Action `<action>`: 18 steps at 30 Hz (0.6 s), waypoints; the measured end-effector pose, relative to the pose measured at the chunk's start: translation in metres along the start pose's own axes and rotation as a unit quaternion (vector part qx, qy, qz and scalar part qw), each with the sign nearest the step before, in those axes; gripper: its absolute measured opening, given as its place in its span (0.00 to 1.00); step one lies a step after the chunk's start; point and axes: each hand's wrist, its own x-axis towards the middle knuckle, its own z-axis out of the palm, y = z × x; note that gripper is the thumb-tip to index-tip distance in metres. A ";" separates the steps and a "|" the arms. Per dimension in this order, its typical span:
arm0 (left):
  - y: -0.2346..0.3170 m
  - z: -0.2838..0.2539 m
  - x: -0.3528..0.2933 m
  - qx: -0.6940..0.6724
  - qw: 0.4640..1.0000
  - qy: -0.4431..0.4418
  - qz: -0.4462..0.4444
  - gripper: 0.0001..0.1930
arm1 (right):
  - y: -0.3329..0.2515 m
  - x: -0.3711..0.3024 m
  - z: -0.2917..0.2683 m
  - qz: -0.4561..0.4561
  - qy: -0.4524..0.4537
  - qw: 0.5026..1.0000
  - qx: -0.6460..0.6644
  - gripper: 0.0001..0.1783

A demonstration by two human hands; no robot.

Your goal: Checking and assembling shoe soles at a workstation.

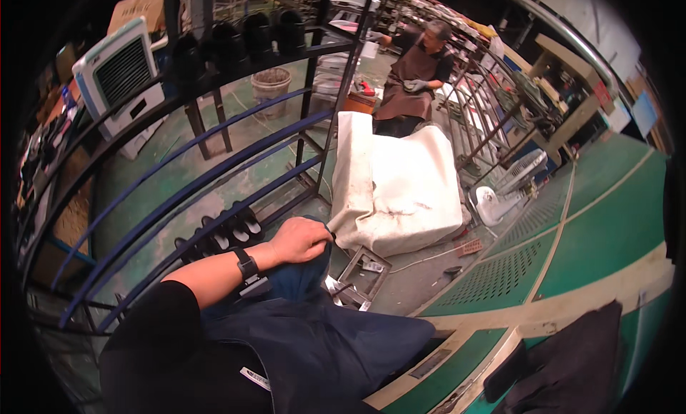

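Observation:
My left hand (pixel 301 240) rests on my raised knee, over dark blue cloth (pixel 307 275). Its fingers are curled in, and nothing shows between them; the fingertips are partly hidden. A black watch (pixel 246 264) is strapped round that wrist. Just beyond the knuckles stands a large block draped in dirty white cloth (pixel 411 175). Below the hand a small metal frame (pixel 368 275) sits on the floor. My right hand is out of sight. At the lower right a dark, cloth-like thing (pixel 561 360) lies over the green machine casing.
A dark metal rack (pixel 236 153) curves along the left, bearing black shoe-like shapes (pixel 257 39). Behind it stand an air cooler (pixel 121 75) and a bucket (pixel 271 85). Another person (pixel 413 82) in a brown apron sits beyond the block. Green panels (pixel 500 275) and a fan (pixel 522 170) are on the right.

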 end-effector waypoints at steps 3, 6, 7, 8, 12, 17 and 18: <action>-0.015 0.014 0.001 -0.063 0.997 0.036 0.020 0.07 | -0.021 -0.071 0.026 -0.028 -0.017 0.999 0.016 0.36; -0.023 0.010 -0.011 -0.080 0.996 0.041 -0.011 0.07 | 0.002 -0.065 0.021 0.004 -0.057 0.998 0.020 0.38; -0.024 0.008 -0.015 -0.081 0.996 0.037 -0.016 0.07 | 0.011 -0.058 0.017 0.021 -0.067 0.997 0.022 0.38; -0.025 0.004 -0.020 -0.084 0.995 0.033 -0.034 0.07 | 0.025 -0.044 0.009 0.038 -0.079 0.996 0.027 0.39; -0.028 0.000 -0.015 -0.137 0.988 0.006 -0.071 0.08 | 0.116 0.045 -0.059 0.111 -0.083 0.989 0.047 0.40; -0.005 -0.003 0.007 -0.358 0.927 -0.057 -0.094 0.10 | 0.217 0.100 -0.233 0.212 -0.028 0.977 0.006 0.43; 0.008 -0.008 0.021 -0.407 0.906 -0.092 -0.069 0.10 | 0.206 0.068 -0.269 0.237 0.008 0.971 -0.012 0.43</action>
